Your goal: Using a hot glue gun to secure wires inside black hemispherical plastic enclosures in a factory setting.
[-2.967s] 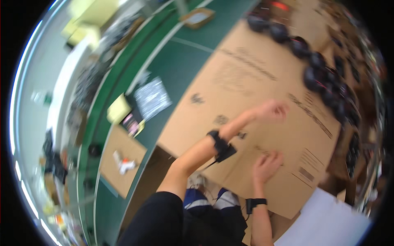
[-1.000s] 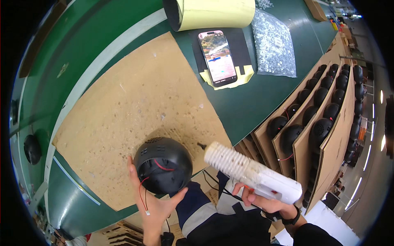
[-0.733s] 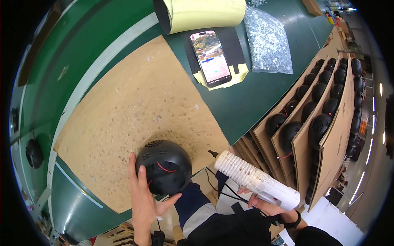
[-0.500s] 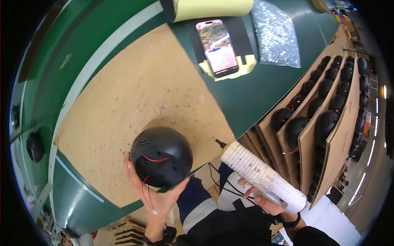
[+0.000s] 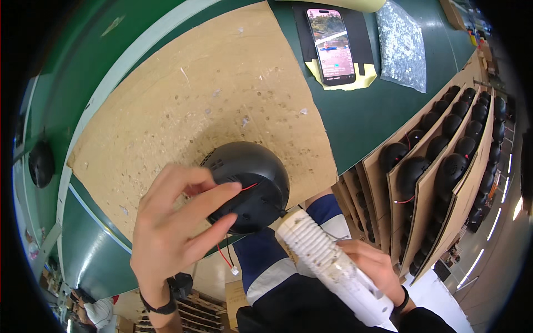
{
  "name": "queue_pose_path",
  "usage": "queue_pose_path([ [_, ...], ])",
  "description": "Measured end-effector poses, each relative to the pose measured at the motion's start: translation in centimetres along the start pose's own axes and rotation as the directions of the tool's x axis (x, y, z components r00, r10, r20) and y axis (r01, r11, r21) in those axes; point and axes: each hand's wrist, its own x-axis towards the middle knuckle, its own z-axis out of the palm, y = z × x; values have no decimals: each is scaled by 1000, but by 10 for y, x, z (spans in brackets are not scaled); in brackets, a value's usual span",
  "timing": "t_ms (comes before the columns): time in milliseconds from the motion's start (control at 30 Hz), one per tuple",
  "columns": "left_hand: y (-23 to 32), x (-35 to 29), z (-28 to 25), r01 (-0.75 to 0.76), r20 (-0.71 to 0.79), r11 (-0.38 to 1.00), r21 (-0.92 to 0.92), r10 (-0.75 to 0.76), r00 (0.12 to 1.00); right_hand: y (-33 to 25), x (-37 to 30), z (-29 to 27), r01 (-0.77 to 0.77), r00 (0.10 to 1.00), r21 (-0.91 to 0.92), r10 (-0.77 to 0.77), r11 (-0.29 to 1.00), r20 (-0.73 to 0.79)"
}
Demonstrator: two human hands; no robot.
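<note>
A round black plastic housing (image 5: 252, 158) rests near the front edge of the cardboard, its open side toward me. My left hand (image 5: 177, 216) reaches over that opening with fingers apart, one fingertip at a red wire (image 5: 250, 187) inside. Whether it touches the wire is hard to tell. A red and a black lead hang below the housing, ending in a small white connector (image 5: 235, 271). My right hand (image 5: 372, 263) is closed around a white ribbed glue gun (image 5: 327, 261). The gun's dark nozzle (image 5: 284, 213) is at the housing's right lower rim.
Stained cardboard (image 5: 183, 105) covers part of the green table (image 5: 355, 122). Behind it lie a lit phone (image 5: 331, 47) and a clear bag of small shiny parts (image 5: 401, 47). At right, cardboard dividers (image 5: 397, 222) separate rows of black housings. Another black housing (image 5: 41, 164) lies far left.
My left hand has let go of the housing's underside and come up over its opening. The glue gun has moved left, bringing its nozzle to the housing. The view has shifted.
</note>
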Motion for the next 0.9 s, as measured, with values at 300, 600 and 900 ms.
queue_pose_path([
  [300,15,27,4,-176,162,949,260,137,977,-1,4,13,42,999,86,-44,995,11],
  [600,10,60,15,-165,161,986,-27,167,973,-1,2,18,33,999,72,-32,997,-18],
  [900,-14,67,23,189,204,924,-333,-125,971,-12,13,31,21,998,-58,-24,998,-60],
])
